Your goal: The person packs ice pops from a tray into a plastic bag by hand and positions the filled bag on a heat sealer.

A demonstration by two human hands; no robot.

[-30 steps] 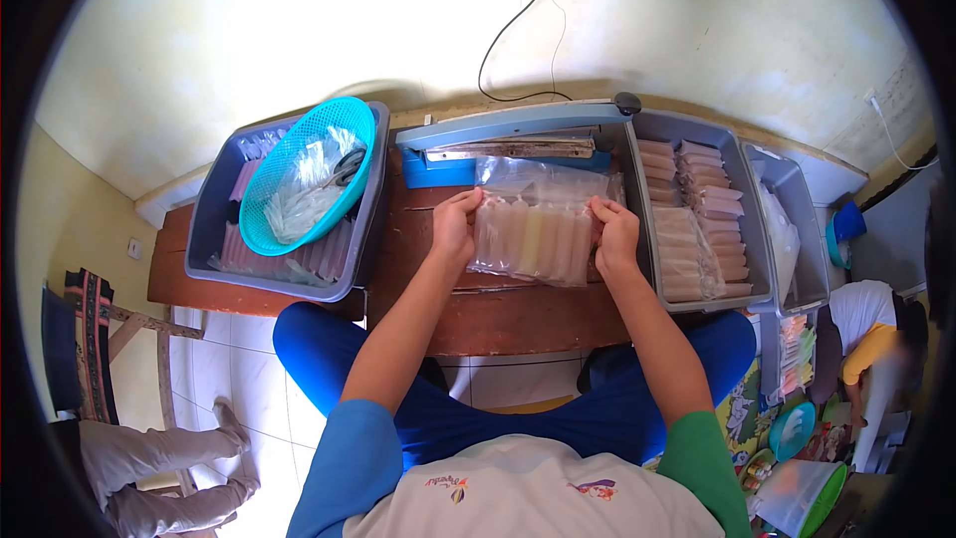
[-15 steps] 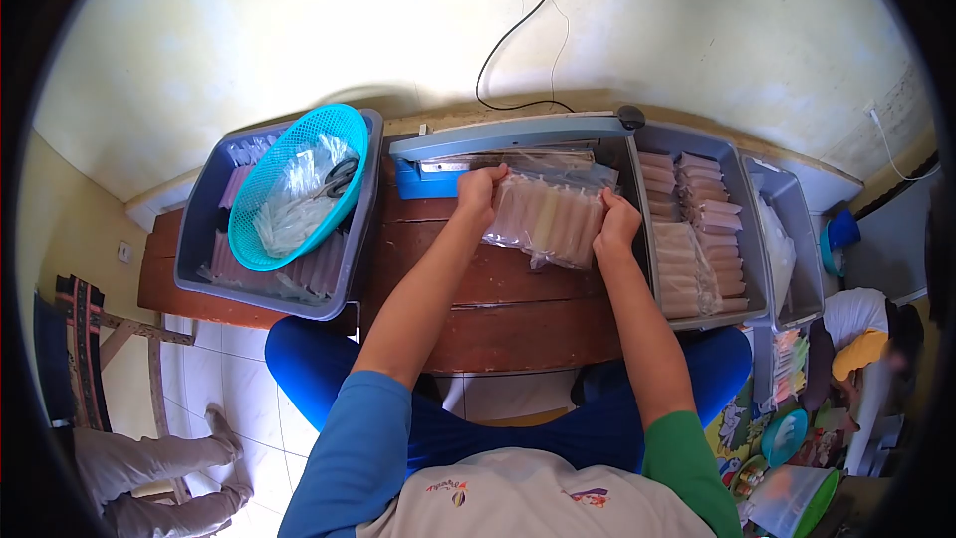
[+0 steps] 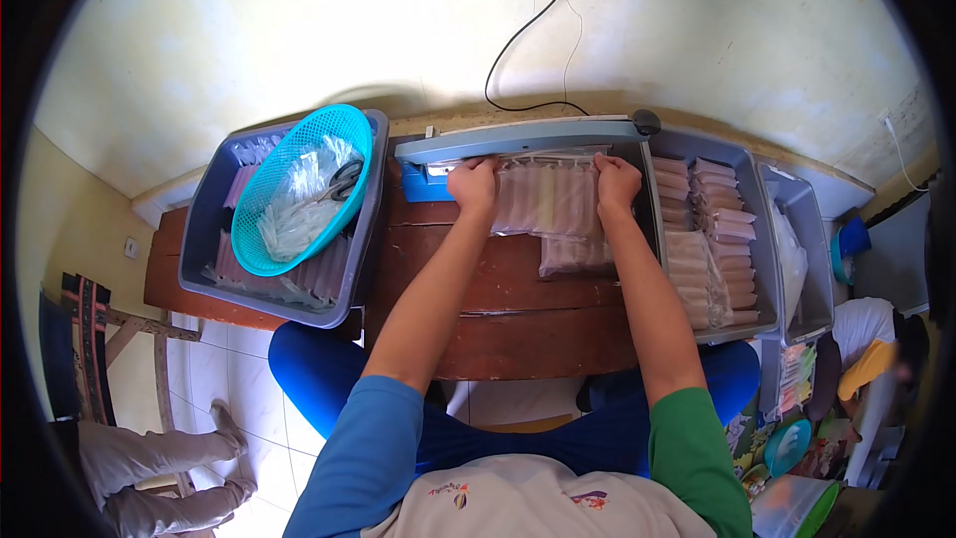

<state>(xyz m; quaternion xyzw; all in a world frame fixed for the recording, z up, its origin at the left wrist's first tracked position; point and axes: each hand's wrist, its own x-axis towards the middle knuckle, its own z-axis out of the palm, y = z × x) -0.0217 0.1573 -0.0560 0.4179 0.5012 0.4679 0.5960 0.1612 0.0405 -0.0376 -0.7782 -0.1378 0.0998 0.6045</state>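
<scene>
A clear plastic bag of pale pink, tube-shaped packets [image 3: 543,204] is stretched between my two hands, its upper edge at the bag sealer [image 3: 518,138]. My left hand [image 3: 473,183] pinches the bag's top left corner. At the top right corner my right hand [image 3: 618,182] grips it with closed fingers. The sealer has a long grey arm and a blue base, and the bag's top edge lies just below the arm. Partly covered by the held bag, another filled bag [image 3: 575,257] rests on the brown wooden table [image 3: 438,284].
To the left, a grey tub [image 3: 351,284] of packets carries a turquoise basket [image 3: 346,120] with clear plastic and scissors [image 3: 345,179]. A grey tub [image 3: 765,269] of stacked packets stands right, beside another tub [image 3: 814,289]. A black cable [image 3: 511,45] hangs on the wall. Other people are at both sides.
Both hands have brought the bag up to the sealer and levelled it, with its top edge pulled straight. The second bag underneath now shows more. The view has shifted slightly.
</scene>
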